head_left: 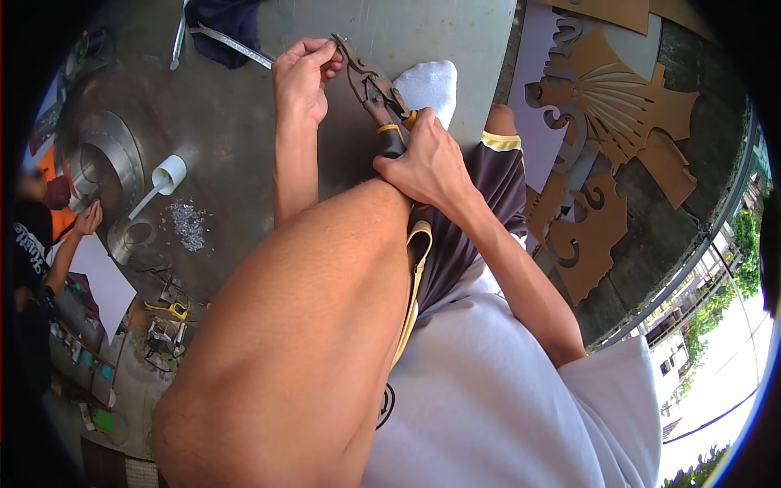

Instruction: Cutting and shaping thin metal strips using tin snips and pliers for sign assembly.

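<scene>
My right hand is closed around the handles of a pair of metal snips with worn, rusty-looking jaws and black-and-yellow grips. The snips point up and to the left over a grey metal sheet. My left hand is closed, thumb and fingertips pinched together beside the jaw tips. Whatever sits in that pinch is too small or hidden to name. A foot in a white sock rests on the sheet just right of the snips.
Dark blue cloth and a steel ruler lie at the far left. A white cup-shaped container lies near metal scraps and ring-shaped sheet pieces. Cut brown panels lie right. Another person's hand is at left.
</scene>
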A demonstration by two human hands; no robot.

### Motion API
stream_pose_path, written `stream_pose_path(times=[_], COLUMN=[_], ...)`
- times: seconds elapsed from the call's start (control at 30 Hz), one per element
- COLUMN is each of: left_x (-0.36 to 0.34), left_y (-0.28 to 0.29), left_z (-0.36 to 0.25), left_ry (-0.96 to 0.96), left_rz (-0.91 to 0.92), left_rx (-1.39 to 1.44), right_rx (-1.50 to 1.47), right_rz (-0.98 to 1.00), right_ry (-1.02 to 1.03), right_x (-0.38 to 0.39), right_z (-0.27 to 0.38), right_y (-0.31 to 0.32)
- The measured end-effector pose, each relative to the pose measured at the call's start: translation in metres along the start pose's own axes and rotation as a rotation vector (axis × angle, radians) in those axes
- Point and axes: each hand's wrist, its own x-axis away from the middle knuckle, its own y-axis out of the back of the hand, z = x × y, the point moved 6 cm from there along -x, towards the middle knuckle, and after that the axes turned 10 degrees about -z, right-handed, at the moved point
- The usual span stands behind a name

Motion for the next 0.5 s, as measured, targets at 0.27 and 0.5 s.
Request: stream_pose_path(times=[0.27, 0.5], left_x=[0.0038, 0.0015], left_y=[0.0010, -0.0023], left_z=[-0.0044, 0.0019], left_ry=[0.020, -0.022], left_rz=[0.146, 0.149], left_rx=[-0.001, 0.011], right_rx=[0.020, 0.001], right_rz=[0.011, 0.033], right_ry=[0.056, -0.034], right_x=[0.0010, -0.0041], right_z=[0.0031, -0.0006], right_y=[0.0001, 0.0005])
